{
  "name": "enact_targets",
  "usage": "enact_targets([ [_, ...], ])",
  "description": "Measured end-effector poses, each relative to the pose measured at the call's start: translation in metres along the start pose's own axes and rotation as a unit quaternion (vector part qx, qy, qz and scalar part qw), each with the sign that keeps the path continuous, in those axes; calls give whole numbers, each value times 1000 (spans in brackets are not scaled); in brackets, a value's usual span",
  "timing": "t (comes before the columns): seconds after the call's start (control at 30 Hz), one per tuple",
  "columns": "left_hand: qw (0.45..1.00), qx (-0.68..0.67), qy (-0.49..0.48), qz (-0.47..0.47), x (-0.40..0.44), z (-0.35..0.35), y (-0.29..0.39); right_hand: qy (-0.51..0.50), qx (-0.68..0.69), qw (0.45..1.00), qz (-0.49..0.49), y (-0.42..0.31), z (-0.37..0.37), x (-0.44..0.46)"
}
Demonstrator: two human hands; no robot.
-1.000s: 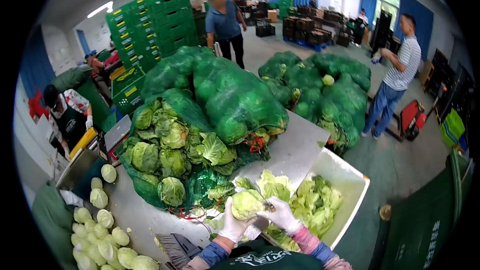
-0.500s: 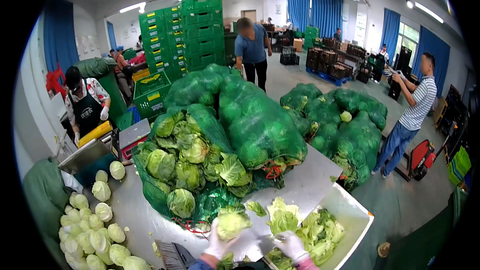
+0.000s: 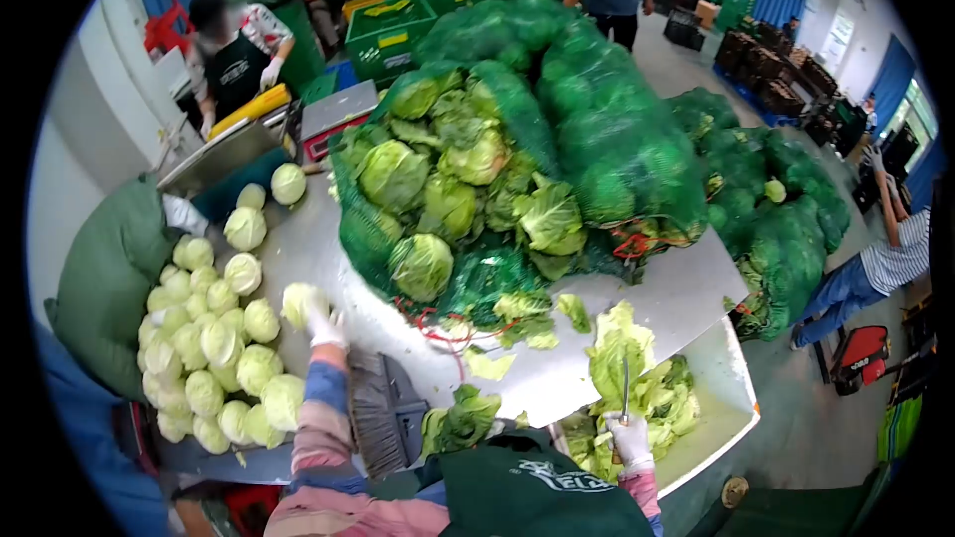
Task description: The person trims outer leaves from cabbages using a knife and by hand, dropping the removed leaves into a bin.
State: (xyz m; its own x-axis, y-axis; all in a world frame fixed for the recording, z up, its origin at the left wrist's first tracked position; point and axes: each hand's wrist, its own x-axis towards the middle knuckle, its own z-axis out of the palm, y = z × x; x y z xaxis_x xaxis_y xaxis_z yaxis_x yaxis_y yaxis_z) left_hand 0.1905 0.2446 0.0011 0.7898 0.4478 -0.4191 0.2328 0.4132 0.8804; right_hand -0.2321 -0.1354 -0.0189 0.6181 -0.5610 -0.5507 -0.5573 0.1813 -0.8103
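Note:
My left hand [image 3: 326,322], in a white glove, is stretched out to the left over the metal table [image 3: 338,259], its fingers round a trimmed pale cabbage [image 3: 299,305]. The pile of trimmed cabbages [image 3: 214,343] lies left of it. At the lower right my right hand [image 3: 628,438], also gloved, grips a knife [image 3: 626,386] with its blade pointing up, over the white bin [image 3: 736,378] of loose leaves. An open green net bag shows untrimmed cabbages [image 3: 422,267] at the table's middle.
A brush [image 3: 376,418] and a dustpan [image 3: 403,408] lie near my left forearm. Full net bags [image 3: 617,139] stand behind. A co-worker [image 3: 234,60] is at the back left beside a scale [image 3: 338,109]. Two other people stand farther back and at right.
My left hand has moved left with the cabbage, away from the knife. My right hand stays by the bin, knife now upright. The view has turned left and down.

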Motion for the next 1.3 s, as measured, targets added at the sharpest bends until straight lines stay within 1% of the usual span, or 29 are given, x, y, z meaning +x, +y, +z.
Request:
enact_targets([
  [0.03,978,-14,-186,98,24,3,-21,-6,-47,999,-12,-5,15,-1],
  [0.07,953,-6,-276,127,-7,33,-18,-7,-46,999,-11,-14,23,0],
  [0.1,919,-3,-363,155,-41,63,-13,-30,-124,990,-57,-17,37,-5],
  [0.13,888,227,-346,201,-44,88,-20,-45,-198,973,-110,-22,45,-7],
  [0.17,822,370,-324,288,-40,104,-32,-50,-184,977,-92,-29,48,-10],
  [0.2,731,499,-293,361,-38,115,-48,-95,-138,975,-143,-48,58,-22],
  [0.23,732,497,-294,361,-55,125,-46,-113,-111,980,-122,-42,58,-19],
  [0.3,621,680,-99,377,-85,141,-37,-128,-81,983,-100,-15,54,-11],
  [0.33,619,712,-99,316,-84,146,-32,-116,-117,978,-129,-1,47,-10],
  [0.4,644,724,-23,247,-75,145,-24,-102,-153,971,-153,13,33,-14],
  [0.43,691,706,-55,146,-63,138,-18,-62,-141,976,-152,13,26,-20],
  [0.47,694,704,-58,141,-54,137,-20,-23,-129,979,-154,10,21,-24],
  [0.53,782,577,-169,168,-11,108,-28,10,-138,982,-127,8,6,-38],
  [0.6,769,589,-144,203,-13,96,-32,10,-127,988,-82,13,0,-46],
  [0.67,797,532,-185,219,-11,88,-34,5,-136,987,-84,20,-11,-37],
  [0.7,836,429,-241,243,-29,75,-43,-3,-177,983,-53,21,-7,-39],
  [0.73,811,452,-238,285,-29,72,-61,-16,-222,975,-22,20,-5,-38],
  [0.77,838,385,-280,267,-39,73,-58,33,-304,945,-114,9,-6,-20],
  [0.8,773,417,-326,349,-99,69,-53,102,-360,913,-160,19,7,-30],
  [0.83,731,439,-365,374,-134,70,-47,126,-313,925,-176,23,14,-18],
  [0.87,658,446,-436,421,-180,73,-62,158,-242,934,-208,-10,28,-11],
  [0.93,650,425,-496,387,-209,80,-71,154,-171,941,-246,-31,36,-5],
  [1.0,638,422,-567,308,-253,89,-92,161,-209,929,-260,-73,43,-15],
  [1.03,589,455,-568,351,-263,94,-109,175,-258,915,-258,-70,51,-6],
  [1.07,564,483,-614,267,-283,103,-149,195,-304,899,-247,-54,44,-1],
  [1.13,512,526,-592,332,-298,109,-157,217,-303,891,-258,-43,40,2],
  [1.17,501,520,-605,334,-309,120,-164,242,-327,880,-246,-31,30,4],
  [1.27,413,614,-611,283,-312,146,-158,251,-352,868,-244,-20,24,0],
  [1.3,409,622,-609,274,-314,146,-156,235,-374,868,-226,-21,22,-2],
])
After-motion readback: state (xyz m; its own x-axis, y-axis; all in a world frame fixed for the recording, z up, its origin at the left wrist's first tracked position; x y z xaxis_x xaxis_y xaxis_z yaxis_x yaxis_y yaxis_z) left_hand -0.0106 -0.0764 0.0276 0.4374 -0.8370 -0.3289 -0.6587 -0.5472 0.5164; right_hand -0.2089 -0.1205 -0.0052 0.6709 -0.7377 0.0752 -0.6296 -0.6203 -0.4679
